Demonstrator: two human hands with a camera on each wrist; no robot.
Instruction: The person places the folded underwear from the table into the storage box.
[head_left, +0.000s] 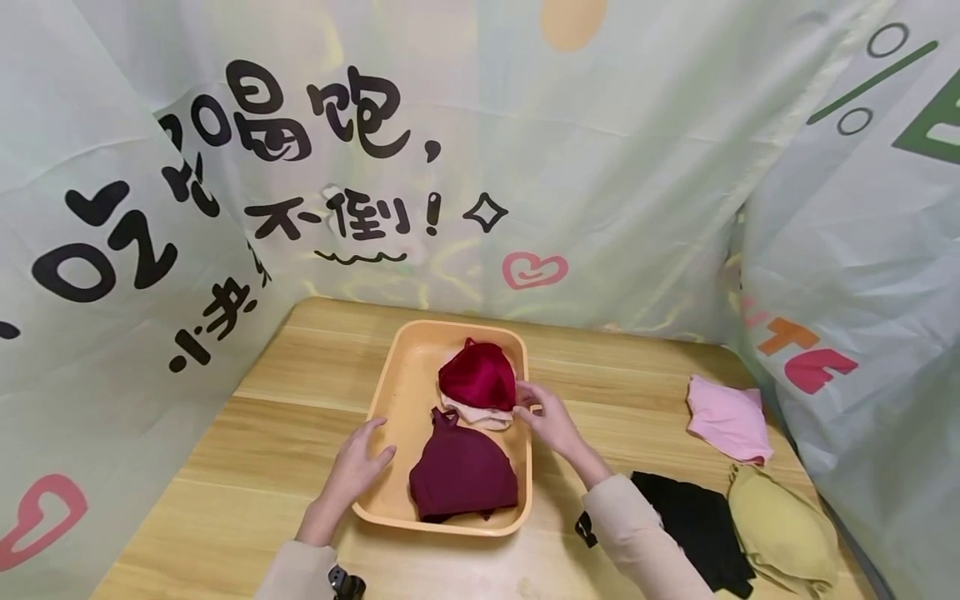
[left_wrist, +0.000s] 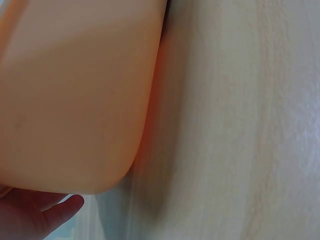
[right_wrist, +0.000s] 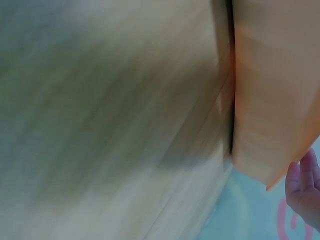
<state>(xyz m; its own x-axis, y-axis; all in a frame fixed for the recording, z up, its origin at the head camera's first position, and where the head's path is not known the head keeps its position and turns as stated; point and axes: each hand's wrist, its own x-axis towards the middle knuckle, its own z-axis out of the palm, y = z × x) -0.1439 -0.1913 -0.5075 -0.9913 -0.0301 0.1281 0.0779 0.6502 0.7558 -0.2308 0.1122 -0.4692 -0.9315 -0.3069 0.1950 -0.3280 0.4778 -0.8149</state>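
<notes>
An orange plastic tray sits on the table. Inside, toward the far right, a shiny red bra lies on a pale pink folded garment. Nearer the front of the tray lies a folded burgundy bra. My left hand is at the tray's left rim, thumb and fingers spread. At the right rim, beside the red bra, my right hand has its fingers loosely bent over the edge. Both wrist views show mostly the tray's outer wall, with fingertips close to its rim.
On the right of the wooden table lie a folded pink garment, a black garment and a yellow-green bra. Printed curtains hang around the table's back and sides.
</notes>
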